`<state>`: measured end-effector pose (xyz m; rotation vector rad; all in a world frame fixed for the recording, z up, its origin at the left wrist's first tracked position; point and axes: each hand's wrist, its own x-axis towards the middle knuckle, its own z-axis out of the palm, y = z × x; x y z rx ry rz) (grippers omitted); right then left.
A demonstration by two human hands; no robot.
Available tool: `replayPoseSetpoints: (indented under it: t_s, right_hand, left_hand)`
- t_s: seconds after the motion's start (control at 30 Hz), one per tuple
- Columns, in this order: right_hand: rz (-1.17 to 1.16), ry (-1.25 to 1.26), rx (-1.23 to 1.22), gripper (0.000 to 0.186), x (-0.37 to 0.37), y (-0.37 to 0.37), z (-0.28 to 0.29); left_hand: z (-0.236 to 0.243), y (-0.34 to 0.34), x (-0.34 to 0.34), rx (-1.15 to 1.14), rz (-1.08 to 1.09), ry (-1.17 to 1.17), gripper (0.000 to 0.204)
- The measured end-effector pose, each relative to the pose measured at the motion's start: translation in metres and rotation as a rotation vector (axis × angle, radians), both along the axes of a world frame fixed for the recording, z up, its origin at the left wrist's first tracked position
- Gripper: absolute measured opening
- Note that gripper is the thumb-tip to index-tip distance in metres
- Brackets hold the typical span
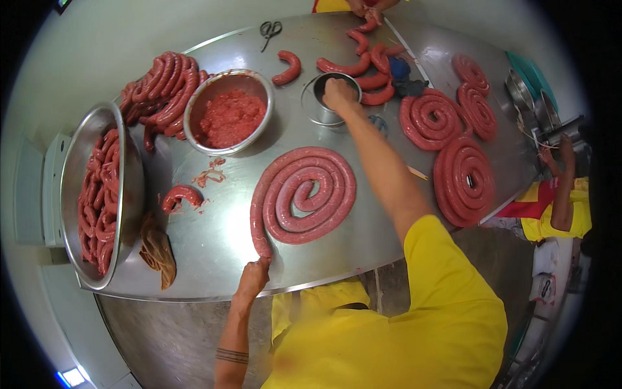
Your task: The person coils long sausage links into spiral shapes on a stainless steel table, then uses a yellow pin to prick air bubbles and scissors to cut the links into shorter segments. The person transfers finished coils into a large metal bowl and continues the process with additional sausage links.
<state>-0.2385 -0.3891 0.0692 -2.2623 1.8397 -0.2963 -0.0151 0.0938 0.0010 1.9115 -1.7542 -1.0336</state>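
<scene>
A long raw sausage lies in a flat spiral coil (pixel 283 194) on the steel table in front of me. Its tail end runs down toward the near edge, where my left hand (pixel 253 279) is closed on the tip. My right arm stretches forward across the table. With its fingers down inside a small metal pot (pixel 328 118), my right hand (pixel 340 95) hides what it touches there. Behind and beside the pot lie several short curved sausages (pixel 346 66).
A steel bowl of minced meat (pixel 228 120), piled sausages (pixel 170 91) and a large basin of sausages (pixel 98 201) stand left. A brown cloth (pixel 157 251) lies near the edge. Scissors (pixel 269 30) lie far back. Coiled sausages (pixel 453 178) fill the right; two other people work nearby.
</scene>
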Motion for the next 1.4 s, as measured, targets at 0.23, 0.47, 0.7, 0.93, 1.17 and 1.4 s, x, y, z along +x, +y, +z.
replayPoseSetpoints:
  t_s: [0.23, 0.47, 0.7, 0.93, 1.17, 1.4]
  right_hand:
    - [0.380, -0.499, -0.180, 0.032, -0.016, 0.204, -0.042]
    - [-0.094, -0.160, -0.284, 0.025, -0.177, 0.202, -0.101]
    - [-0.090, -0.073, -0.171, 0.023, -0.240, 0.212, -0.113]
    - [0.352, -1.054, 1.029, 0.020, -0.036, 0.377, -0.043]
    - [0.225, -0.863, 1.529, 0.031, 0.172, 0.359, -0.017]
    - [0.043, -0.762, 1.130, 0.018, 0.199, 0.239, 0.009]
  left_hand:
    - [0.025, -0.038, -0.019, 0.224, 0.382, 0.587, 0.035]
    - [0.001, -0.016, -0.003, 0.344, 0.694, 0.666, 0.030]
    - [0.022, -0.011, 0.006, 0.057, 0.544, 0.960, 0.023]
    - [0.007, 0.006, 0.016, -0.024, 0.437, 0.421, 0.025]
    - [-0.023, 0.015, 0.017, -0.007, 0.831, 1.598, 0.029]
    - [-0.002, 0.027, 0.048, 0.070, 0.298, 0.649, 0.037]
